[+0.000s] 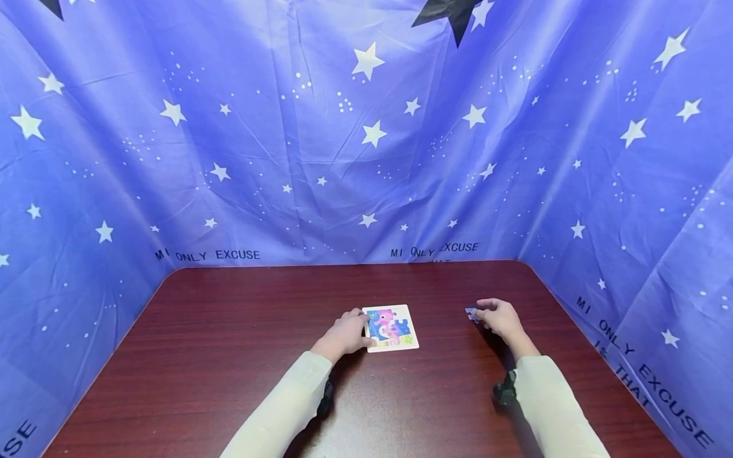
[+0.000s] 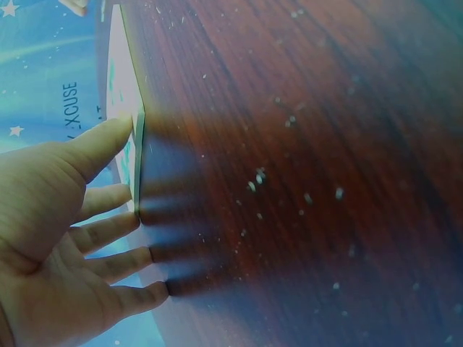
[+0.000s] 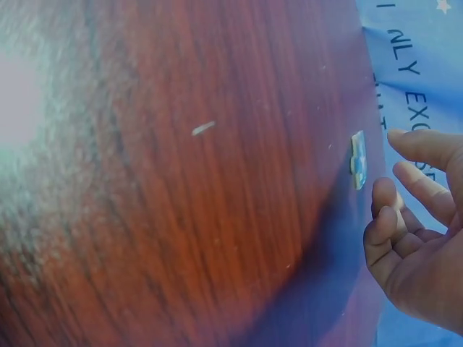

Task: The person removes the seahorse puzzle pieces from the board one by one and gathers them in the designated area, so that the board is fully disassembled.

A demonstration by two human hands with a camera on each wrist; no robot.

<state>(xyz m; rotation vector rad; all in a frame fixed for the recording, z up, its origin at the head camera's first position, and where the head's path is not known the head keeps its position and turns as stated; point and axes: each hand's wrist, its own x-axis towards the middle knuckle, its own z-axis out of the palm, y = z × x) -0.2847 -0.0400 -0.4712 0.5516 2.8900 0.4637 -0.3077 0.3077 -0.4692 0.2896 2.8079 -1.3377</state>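
A square jigsaw puzzle board (image 1: 408, 344) with a pale frame lies on the table, its picture pink, blue and yellow. Bare pale board shows at the picture's upper right. My left hand (image 1: 345, 335) rests at the board's left side, the thumb (image 2: 108, 144) touching its near edge and the fingers spread along the left edge. Off to the right, a small blue puzzle piece (image 1: 470, 312) lies on the tabletop. Beside it hovers my right hand (image 1: 504, 319). In the right wrist view, a gap shows between this piece (image 3: 359, 160) and the bent fingers.
The dark red wooden table (image 1: 229, 331) has rounded far corners. Blue star-patterned cloth (image 1: 321, 146) hangs behind it and along both sides. A small pale fleck (image 3: 203, 129) marks the table surface in the right wrist view.
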